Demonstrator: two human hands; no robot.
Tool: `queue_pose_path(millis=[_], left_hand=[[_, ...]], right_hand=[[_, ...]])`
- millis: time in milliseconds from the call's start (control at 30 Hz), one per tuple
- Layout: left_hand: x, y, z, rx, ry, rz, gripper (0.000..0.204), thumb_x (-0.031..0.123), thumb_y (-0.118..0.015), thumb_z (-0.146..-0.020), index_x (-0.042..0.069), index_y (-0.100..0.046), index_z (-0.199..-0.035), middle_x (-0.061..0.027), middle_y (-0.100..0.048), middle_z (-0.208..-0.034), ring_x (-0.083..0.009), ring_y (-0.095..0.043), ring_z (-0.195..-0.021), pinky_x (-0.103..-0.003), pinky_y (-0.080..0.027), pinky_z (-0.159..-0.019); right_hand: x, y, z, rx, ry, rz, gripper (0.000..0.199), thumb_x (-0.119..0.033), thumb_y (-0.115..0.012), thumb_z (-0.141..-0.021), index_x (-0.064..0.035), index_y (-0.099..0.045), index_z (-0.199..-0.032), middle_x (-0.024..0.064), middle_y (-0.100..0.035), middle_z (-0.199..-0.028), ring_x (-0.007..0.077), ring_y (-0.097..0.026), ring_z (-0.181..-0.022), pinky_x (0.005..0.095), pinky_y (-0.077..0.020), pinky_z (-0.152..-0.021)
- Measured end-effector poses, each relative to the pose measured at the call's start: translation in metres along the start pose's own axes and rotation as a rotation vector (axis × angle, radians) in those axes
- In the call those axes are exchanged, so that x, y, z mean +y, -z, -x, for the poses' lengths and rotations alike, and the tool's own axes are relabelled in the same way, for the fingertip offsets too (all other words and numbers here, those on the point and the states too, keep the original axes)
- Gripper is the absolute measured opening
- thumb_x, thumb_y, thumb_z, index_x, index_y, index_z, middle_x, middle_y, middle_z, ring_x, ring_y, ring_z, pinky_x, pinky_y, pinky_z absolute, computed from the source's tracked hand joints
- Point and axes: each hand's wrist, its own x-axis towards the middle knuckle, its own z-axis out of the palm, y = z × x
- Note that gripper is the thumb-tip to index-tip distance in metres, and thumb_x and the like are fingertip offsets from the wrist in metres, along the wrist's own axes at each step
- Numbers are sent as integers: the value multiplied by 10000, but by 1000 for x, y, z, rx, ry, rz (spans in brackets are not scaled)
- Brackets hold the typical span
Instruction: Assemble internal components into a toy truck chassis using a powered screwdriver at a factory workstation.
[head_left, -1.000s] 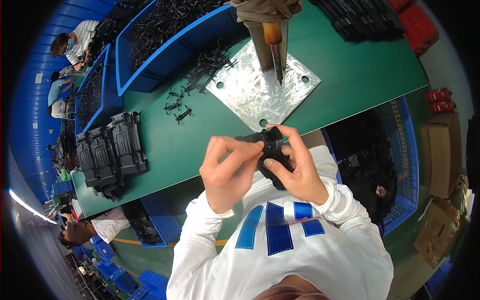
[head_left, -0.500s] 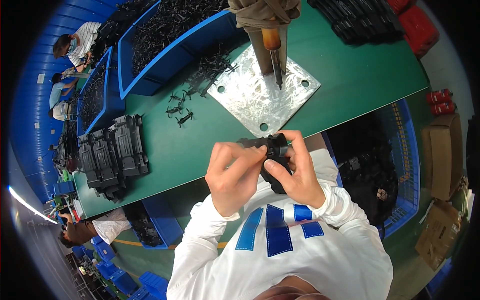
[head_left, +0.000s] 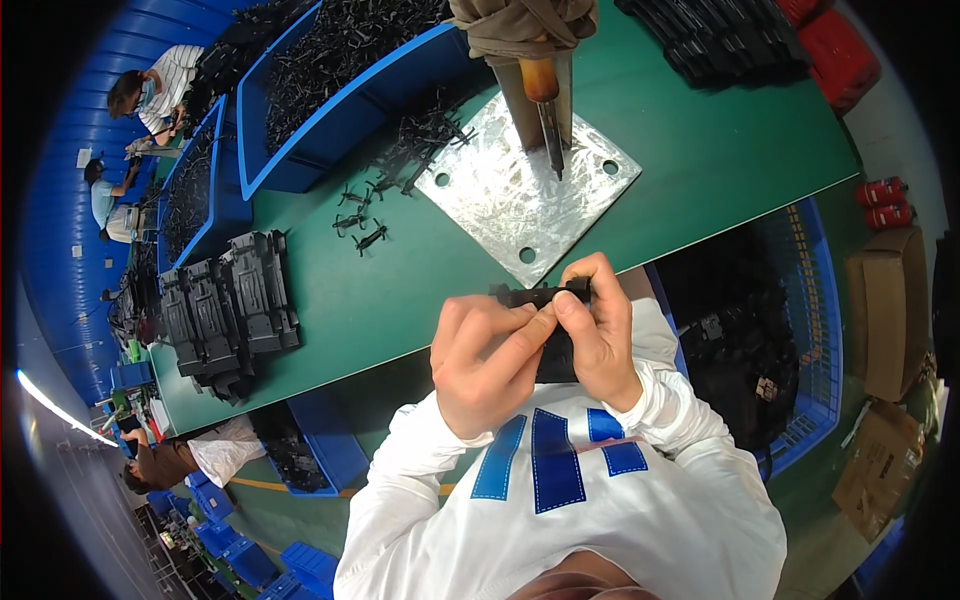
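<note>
Both of my hands hold one black plastic part [head_left: 537, 296] in front of my chest, just off the table's near edge. My left hand [head_left: 487, 362] has its fingers bent, with the fingertips pressed on the part's middle. On the other side, my right hand [head_left: 602, 335] pinches the part's right end between thumb and forefinger. Its lower portion hangs below and is mostly hidden by my fingers. Beyond my hands, a soldering iron [head_left: 548, 125] with a wooden handle points down over a square metal plate [head_left: 500, 200] with holes.
Small black clips [head_left: 370, 238] lie scattered left of the plate, near a blue bin [head_left: 345, 125] heaped with more. Black mouldings [head_left: 232, 305] are stacked at the table's left. A blue crate [head_left: 815, 330] with black parts stands to my right. Other people [head_left: 165, 85] work at the far left.
The black part has turned so that its upper piece lies more level. My left hand has shifted right, its fingertips now close to my right thumb.
</note>
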Motion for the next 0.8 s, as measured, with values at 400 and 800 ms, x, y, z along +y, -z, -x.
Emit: queue_pose_path(millis=[400,800], left_hand=[[-1,4,-1,-32,-96,24,450,-24,-756,-501,84,-765,-937,-20,-671,-910,-210,-566,-762,-300,-505,-650],[-17,2,10,98,-4,96,526,-22,-854,-497,155,-758,-983,-82,-643,-1068,-251,-606,-855,-338,-508,-714]], right_hand=[[1,5,2,4,33,-48,172,-172,-576,-938,-26,-486,-952,3,-483,-790,47,-426,-734,218,-379,-641],[-9,13,-3,6,84,-74,133,-141,-550,-962,-26,-484,-957,-21,-470,-776,33,-402,-702,201,-347,-629]])
